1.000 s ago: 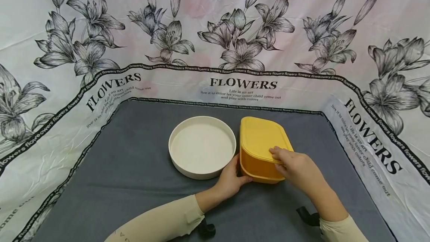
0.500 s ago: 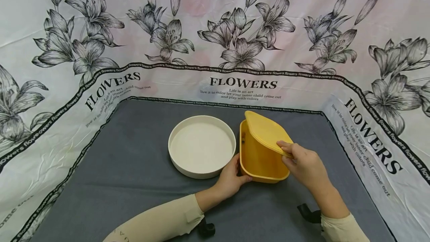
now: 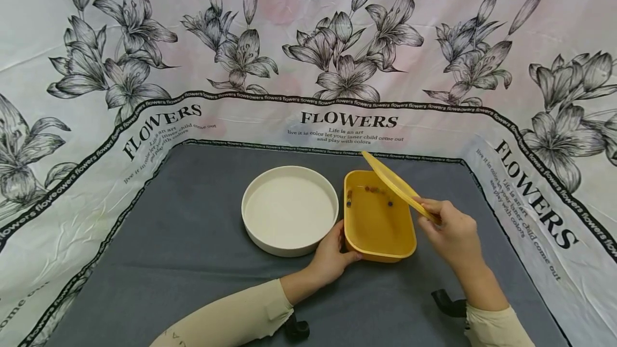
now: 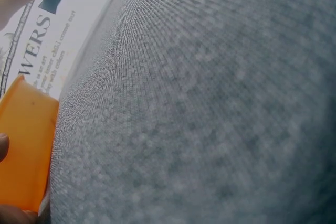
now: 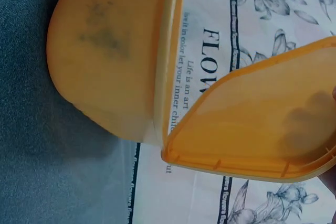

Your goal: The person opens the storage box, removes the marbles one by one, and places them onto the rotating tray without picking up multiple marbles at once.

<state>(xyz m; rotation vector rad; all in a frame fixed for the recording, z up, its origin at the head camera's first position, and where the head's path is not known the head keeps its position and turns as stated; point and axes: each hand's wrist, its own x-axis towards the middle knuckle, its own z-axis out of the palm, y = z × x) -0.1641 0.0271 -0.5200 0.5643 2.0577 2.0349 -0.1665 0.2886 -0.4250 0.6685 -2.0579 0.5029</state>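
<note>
A yellow plastic food container (image 3: 380,229) stands uncovered, with several small dark and reddish bead-like bits (image 3: 371,190) near its far end. My left hand (image 3: 329,259) holds its near left corner, thumb at the front and fingers along the left wall. In the left wrist view a thumb tip (image 4: 2,146) shows against the container wall (image 4: 26,150). My right hand (image 3: 453,232) pinches the near edge of the yellow lid (image 3: 395,182), which is tilted steeply over the container's right side. The right wrist view shows the lid (image 5: 252,124) by the container's rim, with fingers shadowed through it.
A round cream tray (image 3: 289,210) with a low rim sits just left of the container, close to my left hand. Grey cloth (image 3: 193,240) covers the table, bordered by a flower-printed sheet (image 3: 347,117). Dark straps (image 3: 448,304) hang at both wrists.
My right hand has lifted the lid off the container and tipped it up to the right, uncovering the inside and the small bits. My left hand has stayed on the container.
</note>
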